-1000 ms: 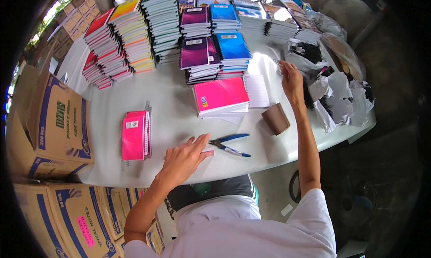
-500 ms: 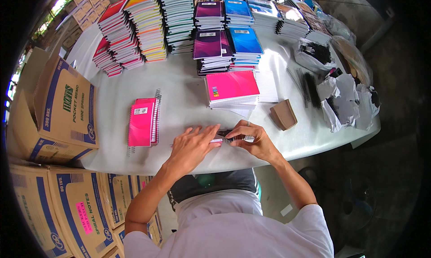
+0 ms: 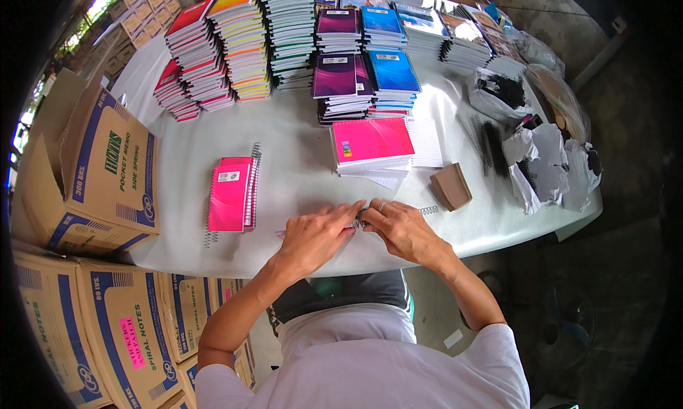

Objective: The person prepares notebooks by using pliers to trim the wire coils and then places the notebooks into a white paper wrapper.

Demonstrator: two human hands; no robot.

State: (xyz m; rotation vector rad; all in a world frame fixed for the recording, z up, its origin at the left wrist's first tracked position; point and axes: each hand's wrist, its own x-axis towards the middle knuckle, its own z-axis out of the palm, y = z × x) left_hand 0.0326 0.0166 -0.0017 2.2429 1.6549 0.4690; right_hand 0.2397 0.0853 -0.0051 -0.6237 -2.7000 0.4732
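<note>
Close to the table's near edge, my two hands meet over a small notebook that they mostly hide. My left hand [image 3: 316, 237] lies over it, thumb and fingers closed about its edge. Fingers bent, my right hand [image 3: 404, 230] pinches at the notebook's right end. From beneath it a wire spiral coil [image 3: 428, 210] sticks out to the right. A small dark piece shows between the fingertips; its kind is hidden. Left of my hands lie pink spiral notebooks [image 3: 229, 199] with loose coils along their sides. Beyond my hands sits a stack of pink-covered notebooks [image 3: 373, 140].
A brown block-shaped piece [image 3: 451, 186] rests right of my hands. Dark coils [image 3: 492, 147] lie by torn white wrapping [image 3: 544, 160]. Tall notebook stacks [image 3: 242, 43] line the far side. An open carton [image 3: 107, 167] stands at the left; more cartons [image 3: 124, 323] are below.
My right hand has turned and closed in against my left fingertips, covering the dark piece that showed more before. The coil now reaches farther out to the right. The view has shifted slightly.
</note>
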